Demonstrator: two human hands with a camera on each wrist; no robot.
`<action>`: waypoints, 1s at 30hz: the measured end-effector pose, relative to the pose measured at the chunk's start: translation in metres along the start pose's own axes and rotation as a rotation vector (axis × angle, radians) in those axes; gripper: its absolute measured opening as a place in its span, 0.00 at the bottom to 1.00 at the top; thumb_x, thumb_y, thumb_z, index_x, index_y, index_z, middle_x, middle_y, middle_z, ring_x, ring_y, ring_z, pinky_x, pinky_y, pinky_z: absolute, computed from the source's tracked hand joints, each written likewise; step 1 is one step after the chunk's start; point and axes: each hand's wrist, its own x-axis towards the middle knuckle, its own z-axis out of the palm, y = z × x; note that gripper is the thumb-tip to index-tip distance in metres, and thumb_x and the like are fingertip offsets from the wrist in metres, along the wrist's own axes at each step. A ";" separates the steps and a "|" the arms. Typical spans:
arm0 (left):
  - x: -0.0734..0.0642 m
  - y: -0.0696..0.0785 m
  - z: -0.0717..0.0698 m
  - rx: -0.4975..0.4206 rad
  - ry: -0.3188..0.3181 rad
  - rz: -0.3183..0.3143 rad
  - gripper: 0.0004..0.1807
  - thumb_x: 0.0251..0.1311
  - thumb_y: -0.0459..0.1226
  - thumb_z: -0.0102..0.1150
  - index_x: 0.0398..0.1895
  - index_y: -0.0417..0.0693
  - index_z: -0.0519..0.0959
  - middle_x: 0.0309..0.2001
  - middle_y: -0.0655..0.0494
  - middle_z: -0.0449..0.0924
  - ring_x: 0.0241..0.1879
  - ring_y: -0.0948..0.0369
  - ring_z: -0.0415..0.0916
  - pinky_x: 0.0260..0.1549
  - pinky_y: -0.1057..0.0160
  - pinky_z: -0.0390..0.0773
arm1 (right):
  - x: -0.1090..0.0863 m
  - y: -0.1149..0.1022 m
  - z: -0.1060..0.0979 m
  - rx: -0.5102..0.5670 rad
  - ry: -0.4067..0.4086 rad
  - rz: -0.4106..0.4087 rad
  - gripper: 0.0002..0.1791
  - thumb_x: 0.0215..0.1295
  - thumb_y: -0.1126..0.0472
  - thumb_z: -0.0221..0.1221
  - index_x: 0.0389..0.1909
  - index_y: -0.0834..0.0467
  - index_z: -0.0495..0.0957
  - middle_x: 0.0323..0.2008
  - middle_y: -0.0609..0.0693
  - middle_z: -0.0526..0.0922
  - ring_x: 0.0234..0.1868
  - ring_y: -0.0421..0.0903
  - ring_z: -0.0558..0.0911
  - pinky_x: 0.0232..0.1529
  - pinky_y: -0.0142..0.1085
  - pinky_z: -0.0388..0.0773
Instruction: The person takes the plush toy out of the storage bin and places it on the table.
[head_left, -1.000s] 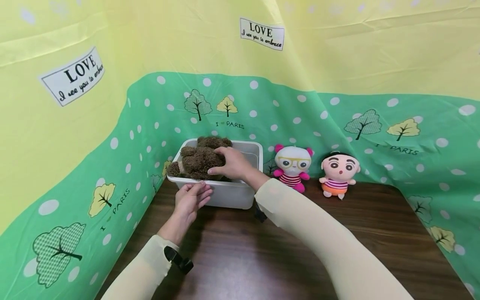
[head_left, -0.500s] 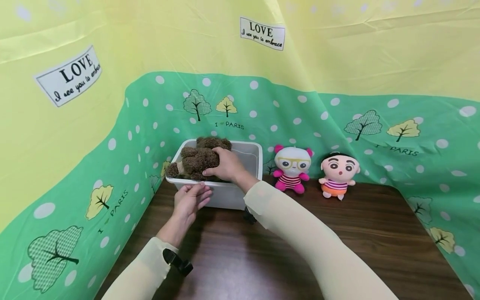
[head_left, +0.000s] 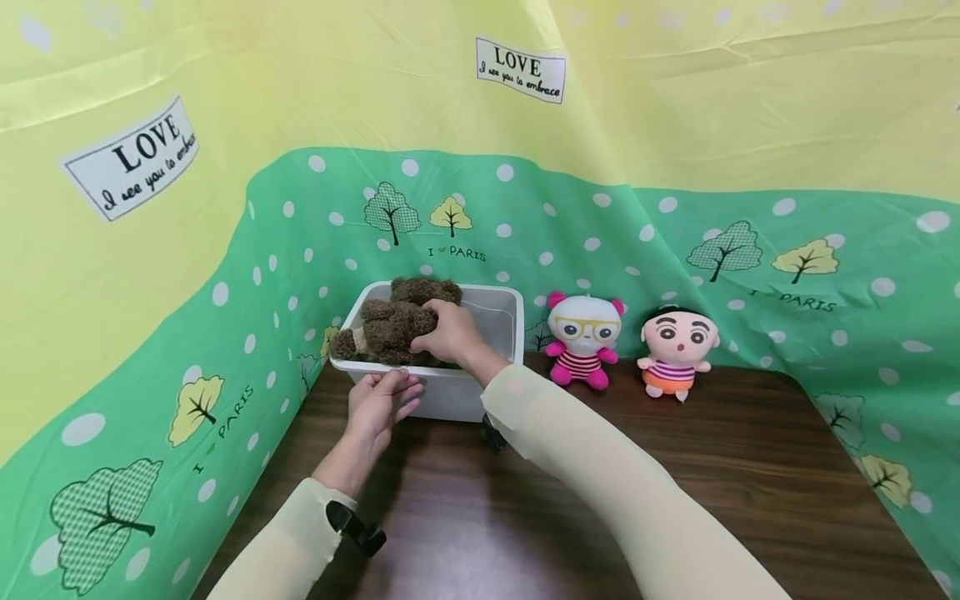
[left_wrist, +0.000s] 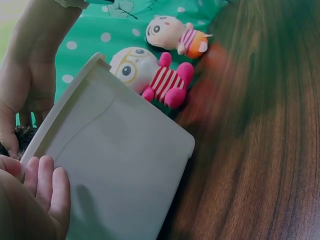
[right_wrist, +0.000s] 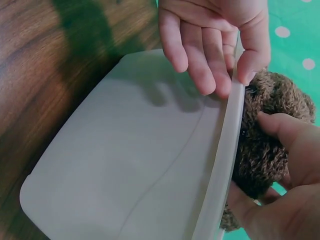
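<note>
A light grey plastic bin (head_left: 457,404) stands at the back left of the table. My right hand (head_left: 450,335) grips a brown curly-haired plush toy (head_left: 390,329) lying at the bin's left end; its left end overlaps the rim in the head view. More brown plush (head_left: 426,290) shows behind it by the far rim. With thumb above and fingers below, my left hand (head_left: 381,404) pinches the bin's near rim. In the right wrist view, thumb and fingers of the right hand (right_wrist: 287,192) spread around the plush toy (right_wrist: 267,145), just inside the rim.
A pink-and-white plush toy with yellow glasses (head_left: 585,337) sits right of the bin. Beside it is a black-haired doll in orange shorts (head_left: 675,350). A green and yellow printed cloth (head_left: 555,217) borders the dark wooden table (head_left: 600,517) at the back and sides.
My right hand has shifted a little left with the plush toy in its grip, and the forearm has come left too. The left hand stays at the rim.
</note>
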 end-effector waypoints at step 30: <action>-0.004 0.000 0.002 0.018 0.032 0.017 0.09 0.66 0.33 0.59 0.44 0.45 0.69 0.33 0.55 0.90 0.39 0.57 0.90 0.38 0.57 0.89 | -0.019 -0.007 -0.035 0.193 0.101 -0.195 0.32 0.60 0.53 0.71 0.66 0.53 0.78 0.65 0.49 0.80 0.66 0.50 0.77 0.60 0.46 0.81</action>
